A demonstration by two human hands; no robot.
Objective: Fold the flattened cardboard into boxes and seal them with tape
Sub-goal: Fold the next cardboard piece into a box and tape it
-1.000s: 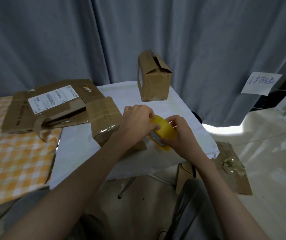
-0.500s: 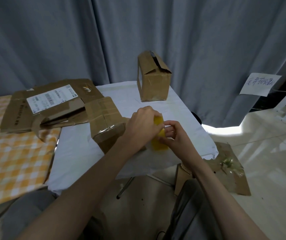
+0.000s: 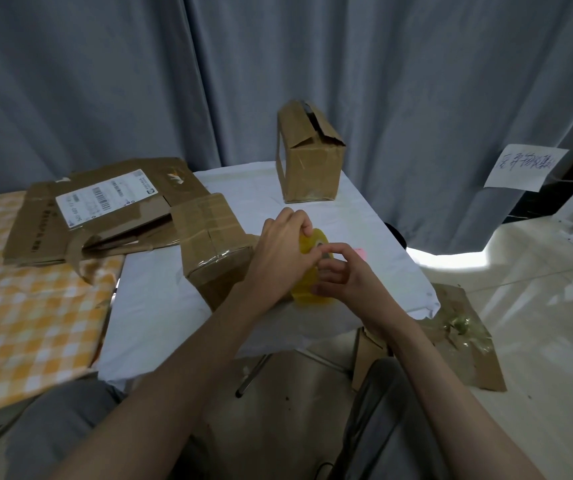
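A yellow roll of tape (image 3: 307, 292) stands on edge above the white table's (image 3: 146, 299) front part. My left hand (image 3: 280, 254) grips the roll from the left, fingers curled over its top. My right hand (image 3: 342, 271) pinches at the roll's outer face with thumb and forefinger. Just left of the hands lies a small folded cardboard box (image 3: 209, 237) with clear tape across its seam. Another folded box (image 3: 307, 161) stands upright at the table's far side, its top flaps partly open. Flattened cardboard (image 3: 98, 209) with a shipping label lies at the left.
A table with an orange checked cloth (image 3: 25, 306) adjoins on the left. Grey curtains (image 3: 278, 64) hang behind. Cardboard scraps with crumpled tape (image 3: 462, 327) lie on the floor at the right, under a paper note (image 3: 524, 166). My knees sit below the table edge.
The roll has been turned between my hands and now stands more upright. My right hand's fingers have shifted from gripping its rim to pinching at its face.
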